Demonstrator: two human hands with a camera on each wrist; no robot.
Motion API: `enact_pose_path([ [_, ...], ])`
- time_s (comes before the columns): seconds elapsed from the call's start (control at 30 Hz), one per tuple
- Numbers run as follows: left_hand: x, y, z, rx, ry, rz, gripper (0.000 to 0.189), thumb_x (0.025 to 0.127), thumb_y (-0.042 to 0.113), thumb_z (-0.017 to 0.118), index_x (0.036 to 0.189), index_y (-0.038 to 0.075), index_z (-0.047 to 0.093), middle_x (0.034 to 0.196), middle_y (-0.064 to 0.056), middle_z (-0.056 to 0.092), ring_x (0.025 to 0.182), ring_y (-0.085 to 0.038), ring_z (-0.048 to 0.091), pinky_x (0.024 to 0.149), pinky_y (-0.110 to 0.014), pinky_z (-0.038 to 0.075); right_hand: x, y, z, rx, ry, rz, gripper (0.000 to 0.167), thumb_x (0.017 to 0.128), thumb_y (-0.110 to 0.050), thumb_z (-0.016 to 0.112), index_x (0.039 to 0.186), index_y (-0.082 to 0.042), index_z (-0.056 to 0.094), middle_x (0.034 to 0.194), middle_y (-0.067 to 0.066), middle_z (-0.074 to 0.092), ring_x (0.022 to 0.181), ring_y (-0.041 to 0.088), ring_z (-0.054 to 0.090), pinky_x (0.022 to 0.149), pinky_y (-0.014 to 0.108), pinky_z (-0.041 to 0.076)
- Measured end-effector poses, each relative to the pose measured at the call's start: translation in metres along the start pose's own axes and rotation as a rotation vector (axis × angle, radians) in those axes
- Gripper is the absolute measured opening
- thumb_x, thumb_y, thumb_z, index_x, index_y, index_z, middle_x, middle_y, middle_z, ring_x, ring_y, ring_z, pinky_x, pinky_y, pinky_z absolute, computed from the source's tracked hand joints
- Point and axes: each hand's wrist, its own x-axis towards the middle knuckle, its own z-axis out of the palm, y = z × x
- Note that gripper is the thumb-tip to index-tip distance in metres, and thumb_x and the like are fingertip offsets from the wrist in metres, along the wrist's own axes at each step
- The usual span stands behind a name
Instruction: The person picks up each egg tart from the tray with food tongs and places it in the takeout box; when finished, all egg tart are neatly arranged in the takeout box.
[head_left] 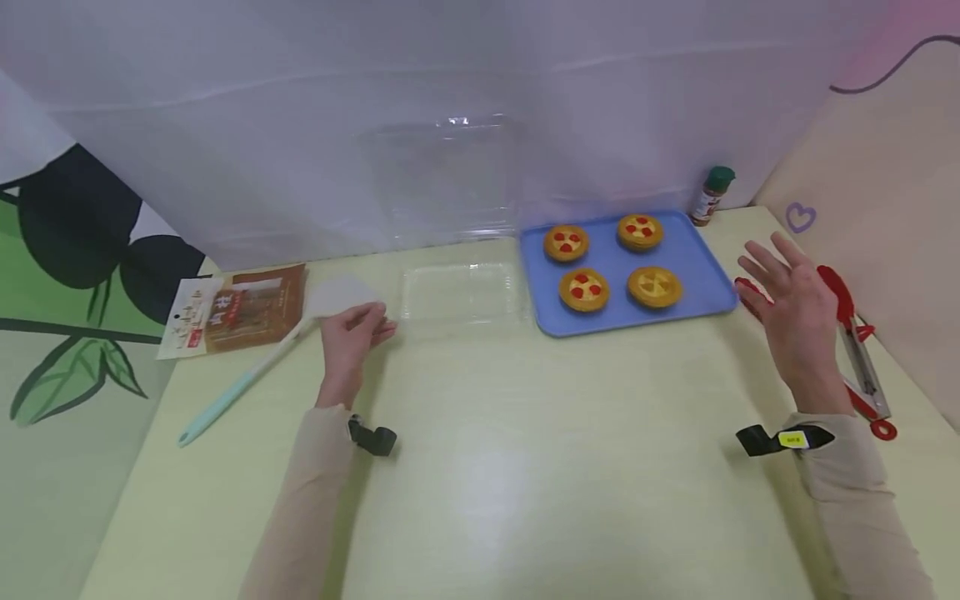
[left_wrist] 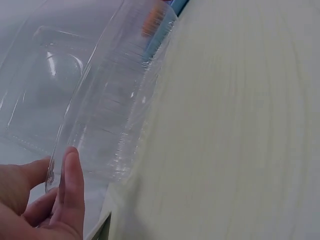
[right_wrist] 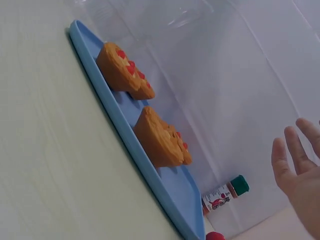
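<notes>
A clear plastic clamshell box (head_left: 459,292) stands with its lid (head_left: 450,179) raised against the back wall. At its left edge, the thumb and fingers of my left hand (head_left: 352,337) pinch the rim; the left wrist view shows the clear plastic box (left_wrist: 105,110) reaching between them. My right hand (head_left: 798,321) is raised with fingers spread, holding nothing, right of a blue tray (head_left: 600,327). On that tray sit several egg tarts, such as a plain tart (head_left: 655,287) and a tart with red pieces (head_left: 584,290). Part of the red-tipped tongs (head_left: 862,358) is hidden behind the right hand.
Left of the box lies a spatula (head_left: 225,406) with a white head and pale teal handle, its head beside my left hand. A brown and white packet (head_left: 240,308) lies behind it. A small green-capped bottle (head_left: 711,197) stands behind the tray's right corner, near the walls.
</notes>
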Motion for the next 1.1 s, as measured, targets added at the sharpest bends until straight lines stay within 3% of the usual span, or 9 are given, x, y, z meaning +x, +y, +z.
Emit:
enact_pose_path([
  [0.13,-0.001,0.003,0.004,-0.057,0.009,-0.041,0.039,0.096,0.006,0.062,0.127,-0.015,0.053,0.076,-0.003,0.068,0.067,-0.01,0.07,0.073,-0.022,0.061,0.001,-0.006,-0.016,-0.185,0.106,-0.019,0.044,0.104,-0.021,0.047,0.146,-0.009,0.043,0.141,0.008,0.054,0.13,0.02,0.048,0.099,0.019,0.051],
  [0.23,-0.002,0.004,0.007,-0.096,0.022,-0.045,0.038,0.095,0.004,0.062,0.125,-0.017,0.053,0.071,-0.003,0.067,0.063,-0.01,0.069,0.069,-0.021,0.061,0.001,-0.011,-0.029,-0.627,0.226,0.034,0.051,0.103,-0.026,0.05,0.151,-0.02,0.036,0.15,0.002,0.043,0.138,0.016,0.038,0.109,0.018,0.041],
  [0.37,0.0,0.002,0.007,-0.147,0.045,-0.055,0.029,0.093,0.001,0.064,0.116,-0.014,0.058,0.068,-0.004,0.068,0.059,-0.012,0.069,0.066,-0.022,0.062,-0.001,-0.016,-0.045,-1.192,0.332,0.175,0.076,0.097,-0.039,0.054,0.157,-0.022,0.011,0.162,0.004,0.016,0.149,0.026,0.013,0.123,0.046,0.02],
  [0.47,0.001,0.001,0.003,-0.177,0.066,-0.069,0.018,0.092,0.0,0.065,0.107,-0.008,0.063,0.068,-0.006,0.068,0.058,-0.013,0.069,0.065,-0.022,0.062,-0.001,-0.022,-0.054,-1.367,0.335,0.286,0.098,0.093,-0.047,0.056,0.155,-0.005,-0.007,0.16,0.023,0.001,0.145,0.044,0.002,0.117,0.069,0.011],
  [0.57,0.002,0.001,0.0,-0.19,0.078,-0.084,0.011,0.091,0.001,0.066,0.101,-0.004,0.065,0.068,-0.007,0.067,0.058,-0.012,0.069,0.064,-0.022,0.062,-0.001,-0.028,-0.064,-1.531,0.267,0.453,0.113,0.091,-0.055,0.056,0.147,0.01,-0.018,0.148,0.045,0.003,0.135,0.061,0.009,0.108,0.077,0.016],
  [0.67,0.003,0.0,0.0,-0.189,0.086,-0.097,0.015,0.091,0.001,0.067,0.104,-0.005,0.064,0.068,-0.007,0.067,0.057,-0.012,0.069,0.063,-0.021,0.061,-0.002,-0.032,-0.077,-1.652,0.175,0.626,0.121,0.088,-0.062,0.056,0.141,0.02,-0.015,0.13,0.056,0.016,0.12,0.068,0.023,0.096,0.077,0.034],
  [0.83,0.008,-0.005,0.002,-0.168,0.088,-0.104,0.009,0.091,0.003,0.067,0.099,-0.001,0.067,0.067,-0.005,0.065,0.057,-0.011,0.068,0.063,-0.02,0.061,-0.009,-0.032,-0.101,-1.687,0.069,0.842,0.118,0.08,-0.073,0.057,0.125,0.027,0.015,0.104,0.044,0.032,0.095,0.055,0.037,0.064,0.056,0.048],
  [0.97,0.01,-0.007,0.003,-0.16,0.086,-0.109,0.004,0.091,0.004,0.068,0.095,0.003,0.067,0.068,-0.005,0.065,0.058,-0.01,0.069,0.064,-0.02,0.061,-0.013,-0.03,-0.11,-1.69,-0.018,0.914,0.098,0.082,-0.071,0.058,0.111,0.02,0.035,0.093,0.034,0.033,0.087,0.046,0.038,0.058,0.043,0.044],
  [1.1,0.01,-0.007,0.001,-0.155,0.089,-0.12,0.004,0.091,0.004,0.067,0.095,0.003,0.066,0.07,-0.005,0.065,0.059,-0.01,0.069,0.065,-0.02,0.061,-0.013,-0.028,-0.111,-1.685,-0.017,0.911,0.09,0.087,-0.064,0.056,0.109,0.02,0.036,0.091,0.034,0.033,0.086,0.046,0.037,0.056,0.043,0.044],
])
